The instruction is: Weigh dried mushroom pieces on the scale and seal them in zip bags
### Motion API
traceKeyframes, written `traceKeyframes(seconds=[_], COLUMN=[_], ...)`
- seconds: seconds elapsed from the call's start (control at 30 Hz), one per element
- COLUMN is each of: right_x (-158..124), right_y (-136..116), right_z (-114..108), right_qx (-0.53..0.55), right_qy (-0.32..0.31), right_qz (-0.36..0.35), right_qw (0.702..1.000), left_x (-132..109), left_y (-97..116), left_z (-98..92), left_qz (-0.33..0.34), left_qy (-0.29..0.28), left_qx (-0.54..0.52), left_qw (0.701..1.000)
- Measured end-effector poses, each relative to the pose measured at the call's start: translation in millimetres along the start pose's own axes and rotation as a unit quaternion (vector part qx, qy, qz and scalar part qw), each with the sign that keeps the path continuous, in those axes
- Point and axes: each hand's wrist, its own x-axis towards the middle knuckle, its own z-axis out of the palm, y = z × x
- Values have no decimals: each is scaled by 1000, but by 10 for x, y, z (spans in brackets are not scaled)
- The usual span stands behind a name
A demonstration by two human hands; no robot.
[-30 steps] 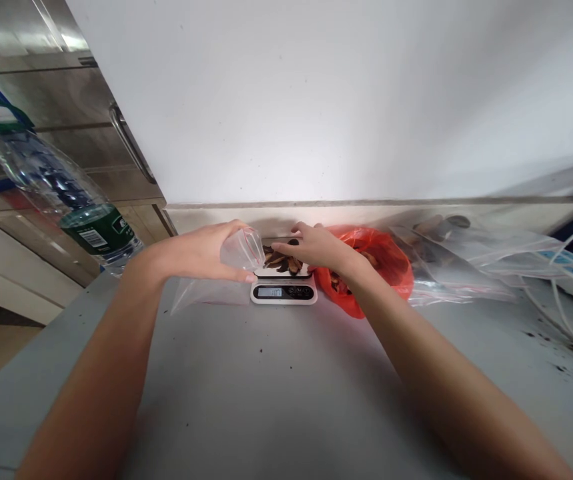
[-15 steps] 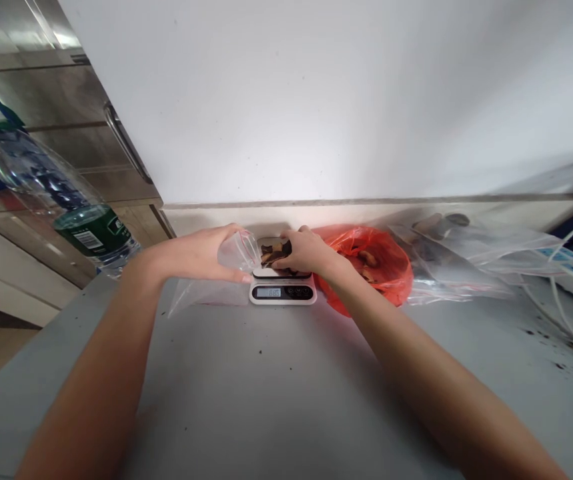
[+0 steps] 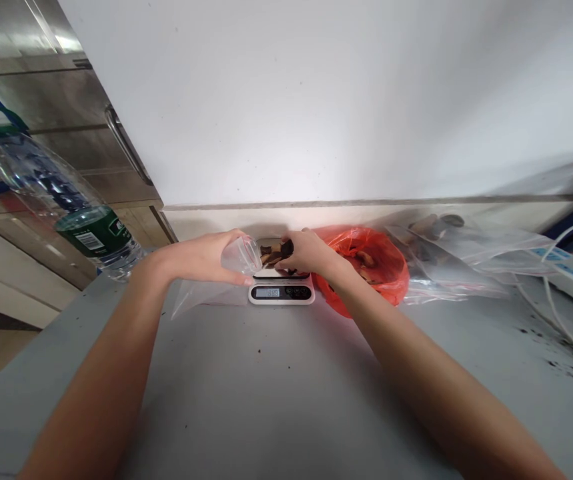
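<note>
A small white digital scale [image 3: 281,292] stands near the back of the grey counter [image 3: 276,387], its display lit. Dark brown dried pieces [image 3: 269,254] lie on its platform. My left hand [image 3: 206,257] grips the open mouth of a clear plastic bag [image 3: 239,255] just left of the scale; the rest of the bag lies flat on the counter. My right hand [image 3: 309,252] is closed on a bunch of the dark pieces above the platform, right next to the bag's mouth.
A red plastic bag [image 3: 373,267] with more pieces sits right of the scale. Clear zip bags [image 3: 456,257] lie further right, then white cables [image 3: 561,313] and a power strip. A plastic water bottle [image 3: 66,200] stands at the counter's left edge. Dark crumbs dot the right side.
My right hand went from flat over the platform to closed on a bunch of pieces and lifted slightly toward the bag's mouth. The left hand kept holding the bag.
</note>
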Motion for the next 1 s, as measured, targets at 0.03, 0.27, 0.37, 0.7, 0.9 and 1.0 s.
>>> traceKeyframes(seconds=[0.03, 0.27, 0.37, 0.7, 0.9, 1.0], right_x=[3, 3, -6, -1, 18, 3], right_y=[2, 28, 32, 97, 147, 166], right_z=[1, -11, -19, 32, 59, 32], right_qx=[7, 51, 63, 128, 161, 170], right_qy=[-1, 5, 6, 16, 24, 24], right_qz=[0, 5, 9, 14, 16, 11], right_qw=[1000, 999, 998, 992, 986, 985], left_x=[0, 15, 28, 49, 78, 99], left_y=[6, -8, -16, -14, -17, -8], left_z=[2, 22, 34, 40, 70, 83], left_qz=[-1, -7, 4, 11, -11, -13], left_qy=[-3, -10, -11, -17, -31, -38], left_qx=[-1, 1, -6, 0, 7, 13], left_qw=[1000, 1000, 1000, 1000, 999, 999])
